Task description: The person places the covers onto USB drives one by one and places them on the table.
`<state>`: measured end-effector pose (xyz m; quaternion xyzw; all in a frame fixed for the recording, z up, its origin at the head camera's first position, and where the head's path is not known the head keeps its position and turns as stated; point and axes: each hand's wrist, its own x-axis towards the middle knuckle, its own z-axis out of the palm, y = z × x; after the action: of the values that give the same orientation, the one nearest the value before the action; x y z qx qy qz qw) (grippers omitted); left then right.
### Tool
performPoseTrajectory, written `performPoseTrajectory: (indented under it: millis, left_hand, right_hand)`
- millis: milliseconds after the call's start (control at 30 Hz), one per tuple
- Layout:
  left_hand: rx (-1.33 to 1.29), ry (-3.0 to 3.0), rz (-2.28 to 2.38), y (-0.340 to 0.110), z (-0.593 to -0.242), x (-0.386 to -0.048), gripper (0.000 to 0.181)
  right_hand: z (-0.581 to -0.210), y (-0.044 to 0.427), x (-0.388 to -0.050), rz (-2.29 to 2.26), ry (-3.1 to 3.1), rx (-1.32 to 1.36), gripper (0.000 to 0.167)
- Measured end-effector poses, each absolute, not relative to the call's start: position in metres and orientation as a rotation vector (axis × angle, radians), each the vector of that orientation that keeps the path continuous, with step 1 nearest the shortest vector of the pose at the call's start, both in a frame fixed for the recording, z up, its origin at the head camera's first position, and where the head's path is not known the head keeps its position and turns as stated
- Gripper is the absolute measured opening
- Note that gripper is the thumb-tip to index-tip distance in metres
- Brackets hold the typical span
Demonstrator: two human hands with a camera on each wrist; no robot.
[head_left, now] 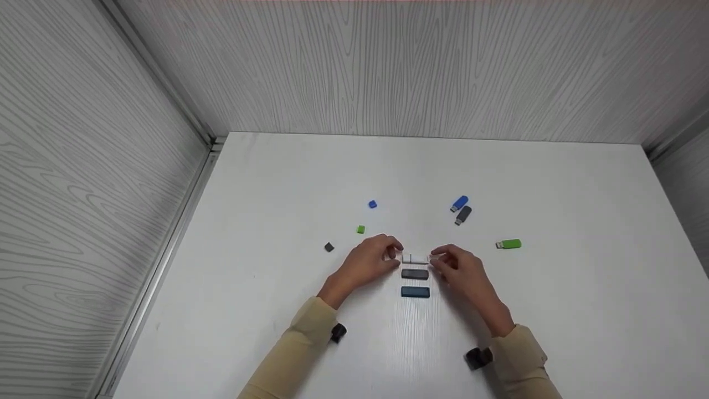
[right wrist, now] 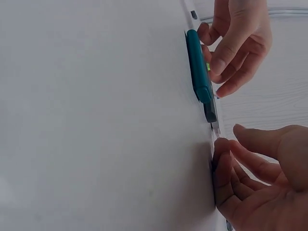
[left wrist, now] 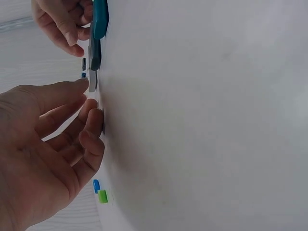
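Observation:
A white USB stick (head_left: pixel 416 259) lies crosswise on the table between the two hands. My left hand (head_left: pixel 370 258) is at its left end, fingers bent loosely and thumb apart from them; in the left wrist view the thumb tip seems to touch or nearly touch the stick. At the other end is my right hand (head_left: pixel 464 272), its thumb (right wrist: pixel 248 137) standing off from the fingers and nothing pinched between them. Just below the white stick lie a dark grey USB stick (head_left: pixel 415 274) and a teal one (head_left: pixel 415 292), in a neat column.
To the upper right lie uncapped USB sticks: blue (head_left: pixel 460 203), dark grey (head_left: pixel 463 215) and green (head_left: pixel 508 244). Small caps in blue (head_left: pixel 373 204), green (head_left: pixel 361 229) and dark grey (head_left: pixel 329 247) lie to the left. Panels (head_left: pixel 354 72) wall the white table (head_left: pixel 249 210).

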<state>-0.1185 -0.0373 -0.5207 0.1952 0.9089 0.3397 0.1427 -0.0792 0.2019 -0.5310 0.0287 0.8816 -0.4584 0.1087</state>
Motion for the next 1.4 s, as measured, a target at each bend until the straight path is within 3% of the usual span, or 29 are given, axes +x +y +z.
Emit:
performPoseTrajectory:
  millis: [900, 1400]
  left_hand:
    - [0.46, 2.778, 0.894, -0.058, -0.513, -0.126, 0.022]
    - [0.463, 3.02, 0.633, -0.064, -0.514, -0.139, 0.019]
  right_hand:
    - [-0.522, 0.267, -0.078, -1.122, 2.792, 0.152, 0.028]
    - [-0.518, 0.288, -0.077, -1.012, 2.897, 0.324, 0.042]
